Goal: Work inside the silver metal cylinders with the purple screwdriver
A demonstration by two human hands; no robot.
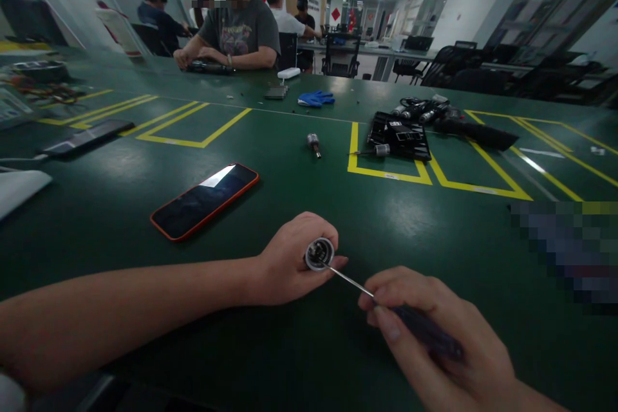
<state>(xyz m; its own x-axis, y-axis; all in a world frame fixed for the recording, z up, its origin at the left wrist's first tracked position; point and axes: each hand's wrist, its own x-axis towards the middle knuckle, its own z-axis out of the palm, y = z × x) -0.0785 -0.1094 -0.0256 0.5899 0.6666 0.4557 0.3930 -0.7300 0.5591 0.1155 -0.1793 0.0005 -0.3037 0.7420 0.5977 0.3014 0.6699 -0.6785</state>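
My left hand (pixel 290 261) is closed around a round part with a pale metal rim (pixel 319 253). Its open end faces me, and dark inner pieces show inside; the rest of the body is hidden in my fist. In my right hand (pixel 434 322) is a screwdriver (pixel 422 328) with a dark handle, gripped between thumb and fingers. Its thin steel shaft slants up to the left, and the tip meets the lower right of the rim. Whether the tip sits inside the opening or against the edge, I cannot tell.
A phone with an orange edge (pixel 205 201) lies left of my hands. Beyond are a small metal part (pixel 313 144), a blue glove (pixel 316 99) and a black tool case (pixel 398 135) beside a dark handle-shaped piece (pixel 477 132). A person (pixel 236 26) sits across the green table (pixel 270 174).
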